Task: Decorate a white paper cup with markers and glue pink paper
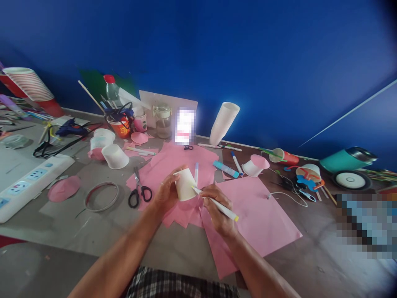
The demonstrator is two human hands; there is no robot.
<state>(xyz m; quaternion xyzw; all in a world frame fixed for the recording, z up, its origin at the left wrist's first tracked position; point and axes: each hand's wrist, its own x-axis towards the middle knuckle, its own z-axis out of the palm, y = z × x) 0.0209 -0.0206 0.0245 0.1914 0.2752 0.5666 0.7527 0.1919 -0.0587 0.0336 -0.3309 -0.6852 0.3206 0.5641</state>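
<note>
Deep blue wall behind; grey bench crowded with craft supplies. Our left hand wraps its fingers around 1 white paper cup, raised off the pink paper sheets and tipped sideways, which turns its wall toward the pen. Our right hand pinches a white marker pen between thumb and fingers, tip touching the cup's side; we judge this a writing grip. Black-handled scissors lie just left, a stack of cups leans against the wall, and a power strip sits far left.
</note>
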